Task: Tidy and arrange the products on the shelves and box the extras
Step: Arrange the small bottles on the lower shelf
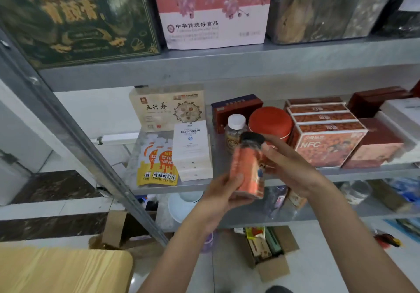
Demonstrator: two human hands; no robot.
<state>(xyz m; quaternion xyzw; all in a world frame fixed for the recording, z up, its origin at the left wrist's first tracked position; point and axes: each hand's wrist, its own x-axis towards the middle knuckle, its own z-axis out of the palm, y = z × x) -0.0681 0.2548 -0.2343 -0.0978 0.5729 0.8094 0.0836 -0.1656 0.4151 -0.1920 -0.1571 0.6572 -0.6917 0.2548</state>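
Both hands hold one orange-labelled bottle (pixel 248 167) in the air in front of the middle shelf (pixel 375 171).

The left hand (pixel 223 192) wraps its fingers round the bottle's lower half, and the right hand (pixel 293 167) grips the upper part just under the black cap, so the two hands are close together on it; the bottle is tilted slightly. Behind it on the shelf stand a white-capped bottle (pixel 235 131) and a red round tin (pixel 270 123), just beside each other. To their right is a row of orange NFC boxes (pixel 327 144), and to the left are a stack of white boxes (pixel 193 149) and yellow-and-orange juice pouches (pixel 159 165). Below, on the floor, an open cardboard box (pixel 275 270) holds a few packets.
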